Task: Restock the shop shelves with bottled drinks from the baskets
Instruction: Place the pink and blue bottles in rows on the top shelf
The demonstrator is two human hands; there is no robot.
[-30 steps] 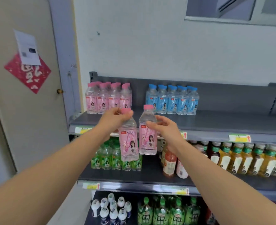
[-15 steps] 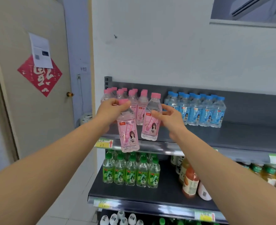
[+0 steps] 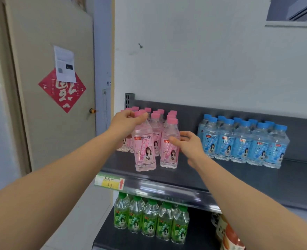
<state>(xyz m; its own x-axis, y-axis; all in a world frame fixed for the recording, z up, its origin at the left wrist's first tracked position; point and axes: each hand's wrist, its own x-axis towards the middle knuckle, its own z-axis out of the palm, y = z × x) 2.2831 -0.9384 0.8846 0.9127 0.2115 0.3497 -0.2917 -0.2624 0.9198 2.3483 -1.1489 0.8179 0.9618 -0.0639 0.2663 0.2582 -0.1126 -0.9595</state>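
Observation:
Two pink-capped peach soda bottles stand on the top shelf [image 3: 212,177] in front of a cluster of the same pink bottles [image 3: 158,116]. My left hand [image 3: 125,121] grips the left bottle [image 3: 144,150] around its neck and cap. My right hand [image 3: 187,143] is beside the right bottle [image 3: 169,150], thumb touching its label, fingers loosened and spread. Both bottles are upright with their bases on the dark shelf surface near its front edge.
A group of blue-capped bottles [image 3: 243,141] fills the shelf to the right. Green-capped bottles [image 3: 149,219] line the shelf below, with an orange-labelled bottle [image 3: 228,235] at the lower right. A yellow price tag [image 3: 109,182] sits on the rail. A door [image 3: 49,78] stands at left.
Both hands carried the two pink bottles up and forward onto the top shelf. The bottles now stand on it, and my right hand has loosened its hold.

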